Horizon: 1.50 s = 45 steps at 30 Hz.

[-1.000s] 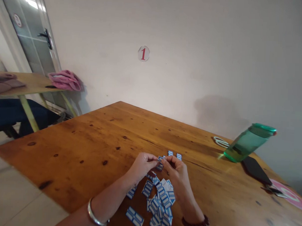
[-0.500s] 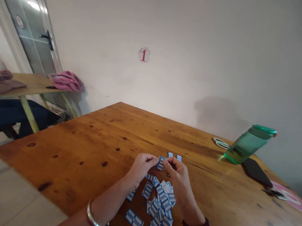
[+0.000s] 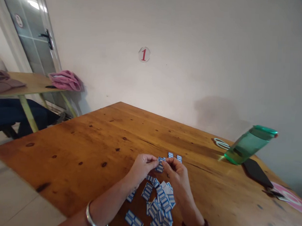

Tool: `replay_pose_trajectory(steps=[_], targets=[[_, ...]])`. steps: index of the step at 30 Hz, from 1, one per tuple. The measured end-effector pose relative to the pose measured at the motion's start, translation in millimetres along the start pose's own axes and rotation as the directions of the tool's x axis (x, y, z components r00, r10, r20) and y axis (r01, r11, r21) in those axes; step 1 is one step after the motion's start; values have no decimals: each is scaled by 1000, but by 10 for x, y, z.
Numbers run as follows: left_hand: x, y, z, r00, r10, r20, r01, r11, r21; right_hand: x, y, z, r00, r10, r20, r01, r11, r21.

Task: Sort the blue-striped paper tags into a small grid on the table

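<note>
Between my two hands is a small white label sheet printed with blue-edged boxes. My left hand pinches its left side, and my right hand pinches its right side with thumb and forefinger. Just below lies a loose heap of similar label sheets, some overlapping. A separate sheet rests left of the heap, and another is partly hidden beneath my left wrist. Beyond my right hand, two small label pieces lie side by side, partly covered by my fingers.
On the right of the wooden table stand a green bottle, a dark flat case, a white coiled cable and a pink round mat. At left, a person sits by another table holding a pink cloth.
Both my hands stay nearly in place, still gripping the label sheet, which has tilted slightly. At the far left, the other person's hand has gone from view.
</note>
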<state>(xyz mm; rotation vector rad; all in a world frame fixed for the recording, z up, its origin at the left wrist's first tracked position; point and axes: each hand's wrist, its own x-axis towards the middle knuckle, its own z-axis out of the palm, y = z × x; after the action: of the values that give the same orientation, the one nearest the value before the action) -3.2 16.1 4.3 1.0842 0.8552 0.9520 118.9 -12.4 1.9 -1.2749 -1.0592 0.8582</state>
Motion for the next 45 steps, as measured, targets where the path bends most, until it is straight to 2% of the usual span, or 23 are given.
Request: replay_pose_trajectory(steps=[10,20,34,45], targets=[[-12,5,12,1000,9,-19,-9,1000,-5,3,5,-4,1000,8,-1,-8,1000,-17],[-22,12,15,1000,-1,-21,0,999,-51,5,1,-29,999,-41,-22,39,996,-85],[-20,7,23,999,8,43,-7,999,-31,-7,9,-26,1000,-28,-12,27,998,-52],[-30,8,33,999,15,40,-14,999,-29,27,68,-34,1000,17,3,-17,1000,7]])
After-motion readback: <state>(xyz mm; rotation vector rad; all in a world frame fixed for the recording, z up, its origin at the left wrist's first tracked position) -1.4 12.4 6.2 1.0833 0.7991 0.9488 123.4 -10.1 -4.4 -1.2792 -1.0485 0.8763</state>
